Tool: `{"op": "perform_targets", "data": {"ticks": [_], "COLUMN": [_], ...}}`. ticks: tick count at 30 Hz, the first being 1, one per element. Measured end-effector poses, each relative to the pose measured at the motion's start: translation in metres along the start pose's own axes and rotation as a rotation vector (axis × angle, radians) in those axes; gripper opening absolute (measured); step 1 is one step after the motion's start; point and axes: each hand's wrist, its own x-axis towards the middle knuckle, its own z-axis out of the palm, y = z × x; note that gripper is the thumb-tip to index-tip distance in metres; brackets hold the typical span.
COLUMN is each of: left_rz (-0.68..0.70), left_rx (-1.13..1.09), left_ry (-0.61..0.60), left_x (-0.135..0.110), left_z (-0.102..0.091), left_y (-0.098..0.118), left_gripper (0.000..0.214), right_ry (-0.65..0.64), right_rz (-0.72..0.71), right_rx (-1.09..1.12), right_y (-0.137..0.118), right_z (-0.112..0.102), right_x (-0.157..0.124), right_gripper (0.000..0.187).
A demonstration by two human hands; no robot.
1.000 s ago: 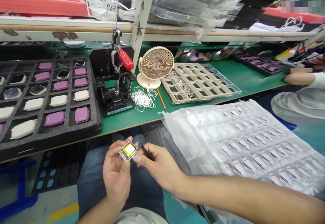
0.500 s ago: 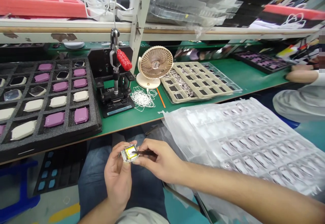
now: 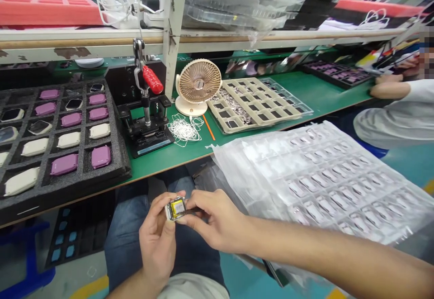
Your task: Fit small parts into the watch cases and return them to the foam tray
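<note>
Head view: left hand [image 3: 156, 235] pinches a watch case [image 3: 176, 209] by its edges.

Watch case [image 3: 168, 211]: yellow centre, silver rim. Foam tray [image 3: 115, 165] charcoal; lilac + cream cases [image 3: 64, 164] in grid. Desk [image 3: 325, 91] green. Press handle [image 3: 152, 80] red.

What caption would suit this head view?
Left hand holds a square metal-framed module with yellow top; right hand holds a slim dark tool against it.

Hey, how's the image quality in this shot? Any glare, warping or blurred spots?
In the head view, the clear plastic trays show white glare; the shelf rail looks bent and tilted by wide-angle distortion; a pixelated patch covers the top right edge; the small yellow-centred part in the left hand looks fairly sharp.
</note>
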Motion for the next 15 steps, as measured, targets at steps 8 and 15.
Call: {"op": "perform_targets", "data": {"ticks": [8,15], "left_rz": [-0.399,-0.582], "left_rx": [-0.154,0.05], "left_ry": [-0.005,-0.03], "left_x": [0.014,0.013], "left_z": [0.007,0.003], "left_y": [0.004,0.0], "left_gripper": [0.034,0.046], "right_ry": [0.078,1.54], "right_rz": [0.077,0.261], "right_rx": [-0.124,-0.452], "right_y": [-0.012,0.006], "right_z": [-0.039,-0.112], "right_x": [-0.037,-0.196], "right_gripper": [0.021,0.044]}}
